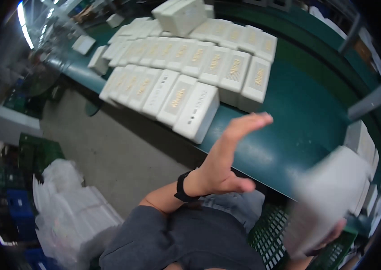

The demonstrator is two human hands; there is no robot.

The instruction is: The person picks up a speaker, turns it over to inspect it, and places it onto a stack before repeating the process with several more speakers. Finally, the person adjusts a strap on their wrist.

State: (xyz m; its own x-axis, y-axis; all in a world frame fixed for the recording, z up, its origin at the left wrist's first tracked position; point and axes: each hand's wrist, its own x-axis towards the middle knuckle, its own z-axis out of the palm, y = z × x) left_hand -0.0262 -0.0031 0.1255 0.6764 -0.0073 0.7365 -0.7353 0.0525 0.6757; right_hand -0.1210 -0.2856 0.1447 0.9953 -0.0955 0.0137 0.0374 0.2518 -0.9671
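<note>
My left hand [224,157], with a black band on its wrist, is held in the air in front of the table's near edge. Its fingers are stretched out, thumb apart, and nothing is in it. At the lower right my right hand [333,235] grips a white box [327,193], smeared by motion, above a green crate [264,234]. Most of that hand is hidden behind the box. Beyond my left hand, several white boxes [181,54] with gold or dark print stand in tight rows on the green table [303,112].
A larger white carton [181,15] rests on top of the far rows. More white boxes [362,139] are stacked at the right end of the table. Clear plastic bags [75,211] lie at the lower left, near blue crates [19,207]. Grey floor [105,144] shows below the table edge.
</note>
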